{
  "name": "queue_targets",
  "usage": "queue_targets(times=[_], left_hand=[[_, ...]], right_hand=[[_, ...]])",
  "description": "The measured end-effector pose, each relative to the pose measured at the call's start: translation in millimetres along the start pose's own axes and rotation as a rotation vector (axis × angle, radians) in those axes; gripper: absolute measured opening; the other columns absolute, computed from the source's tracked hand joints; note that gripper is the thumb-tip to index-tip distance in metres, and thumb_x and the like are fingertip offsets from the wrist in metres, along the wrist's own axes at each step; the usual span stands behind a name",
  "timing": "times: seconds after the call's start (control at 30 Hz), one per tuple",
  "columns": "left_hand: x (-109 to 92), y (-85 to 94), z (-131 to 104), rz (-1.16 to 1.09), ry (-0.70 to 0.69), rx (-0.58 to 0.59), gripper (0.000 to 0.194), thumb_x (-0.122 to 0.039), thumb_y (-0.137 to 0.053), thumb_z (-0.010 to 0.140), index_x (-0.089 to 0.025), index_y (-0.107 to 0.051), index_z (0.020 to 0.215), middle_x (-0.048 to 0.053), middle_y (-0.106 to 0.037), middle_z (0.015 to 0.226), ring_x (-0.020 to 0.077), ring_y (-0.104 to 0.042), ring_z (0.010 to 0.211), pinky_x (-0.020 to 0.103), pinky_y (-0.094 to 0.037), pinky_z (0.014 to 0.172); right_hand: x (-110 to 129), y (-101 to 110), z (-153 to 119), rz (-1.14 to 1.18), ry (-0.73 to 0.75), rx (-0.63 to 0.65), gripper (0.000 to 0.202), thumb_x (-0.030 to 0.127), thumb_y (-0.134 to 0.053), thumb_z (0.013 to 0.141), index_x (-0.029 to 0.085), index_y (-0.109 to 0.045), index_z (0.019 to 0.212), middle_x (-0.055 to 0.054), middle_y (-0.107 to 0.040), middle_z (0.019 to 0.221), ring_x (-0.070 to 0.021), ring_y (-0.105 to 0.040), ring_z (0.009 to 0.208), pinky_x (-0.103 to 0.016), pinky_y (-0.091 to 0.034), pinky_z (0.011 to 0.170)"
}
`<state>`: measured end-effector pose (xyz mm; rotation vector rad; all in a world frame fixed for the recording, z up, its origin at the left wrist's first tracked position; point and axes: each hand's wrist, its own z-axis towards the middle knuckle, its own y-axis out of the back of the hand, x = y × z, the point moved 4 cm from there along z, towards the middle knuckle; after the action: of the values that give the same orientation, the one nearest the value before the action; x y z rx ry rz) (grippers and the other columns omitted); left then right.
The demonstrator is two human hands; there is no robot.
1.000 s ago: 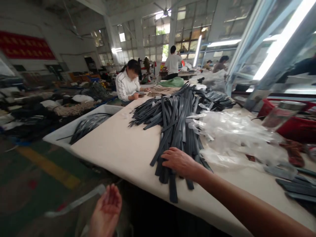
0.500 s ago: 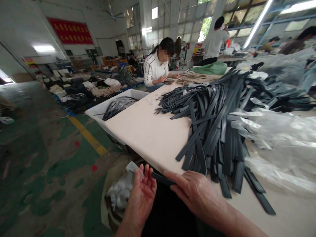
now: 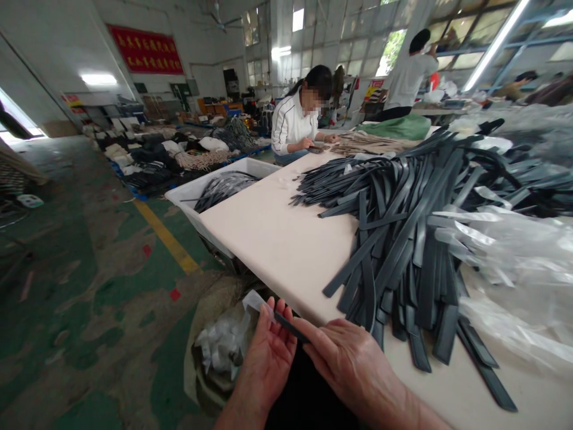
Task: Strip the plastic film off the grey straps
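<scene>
At the table's near edge, my right hand point(image 3: 353, 358) pinches a dark strap point(image 3: 290, 328), whose end points left into my left hand. My left hand point(image 3: 273, 352) is palm up, its thumb and fingers closed on a translucent plastic piece point(image 3: 256, 300) that meets the strap's tip. Beside my right hand, a large heap of dark straps point(image 3: 403, 239) spreads over the pale table point(image 3: 268, 233), several ends hanging toward me. Below my left hand stands an open sack point(image 3: 197, 358) holding crumpled plastic pieces point(image 3: 221, 343).
Clear plastic film point(image 3: 528, 286) covers the right of the table. A white bin point(image 3: 183, 206) with straps stands against the table's left edge. Across the table a person in white point(image 3: 290, 122) works with both hands; another person point(image 3: 407, 77) stands farther back.
The view has turned slightly left. The strap's tip has come up against the plastic piece at my left fingers, and my right hand is closer to my left.
</scene>
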<state>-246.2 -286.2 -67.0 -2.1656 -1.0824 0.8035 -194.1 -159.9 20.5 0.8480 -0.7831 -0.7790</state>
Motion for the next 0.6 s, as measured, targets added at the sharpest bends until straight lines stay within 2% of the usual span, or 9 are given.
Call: queue_targets(times=[0.17, 0.33, 0.47, 0.6], left_hand=[[0, -1.7, 0, -0.019, 0.002, -0.004, 0.014, -0.024, -0.056, 0.094, -0.021, -0.070, 0.097, 0.003, -0.077, 0.095, 0.0152, -0.073, 0.086, 0.027, -0.062, 0.071], [0, -3.5, -1, -0.023, 0.023, 0.017, 0.016, -0.025, -0.056, 0.094, -0.019, -0.070, 0.096, 0.004, -0.077, 0.092, 0.0160, -0.073, 0.083, 0.027, -0.062, 0.069], [-1, -2.0, 0, -0.027, 0.038, 0.022, 0.016, -0.027, -0.057, 0.093, -0.020, -0.071, 0.096, 0.004, -0.077, 0.094, 0.0163, -0.073, 0.083, 0.027, -0.061, 0.068], [10, 2.9, -2, -0.032, 0.064, 0.066, 0.017, -0.027, -0.057, 0.093, -0.020, -0.072, 0.094, 0.004, -0.078, 0.092, 0.0162, -0.073, 0.082, 0.028, -0.061, 0.068]], right_hand=[[1, 0, -1, -0.026, 0.027, -0.056, 0.028, 0.017, -0.033, 0.104, 0.017, -0.049, 0.127, 0.002, -0.068, 0.071, -0.0169, -0.060, 0.054, -0.032, -0.042, 0.059], [-1, -9, -3, -0.049, 0.040, 0.019, 0.029, 0.016, -0.036, 0.103, 0.016, -0.049, 0.129, 0.002, -0.066, 0.070, -0.0163, -0.062, 0.057, -0.032, -0.042, 0.061], [-3, -14, -6, -0.069, 0.056, 0.030, 0.028, 0.015, -0.037, 0.102, 0.015, -0.049, 0.127, 0.001, -0.067, 0.071, -0.0165, -0.063, 0.057, -0.032, -0.042, 0.060], [-3, -22, -3, -0.084, 0.047, 0.041, 0.030, 0.013, -0.042, 0.100, 0.016, -0.049, 0.128, 0.001, -0.069, 0.073, -0.0160, -0.065, 0.059, -0.030, -0.043, 0.061]])
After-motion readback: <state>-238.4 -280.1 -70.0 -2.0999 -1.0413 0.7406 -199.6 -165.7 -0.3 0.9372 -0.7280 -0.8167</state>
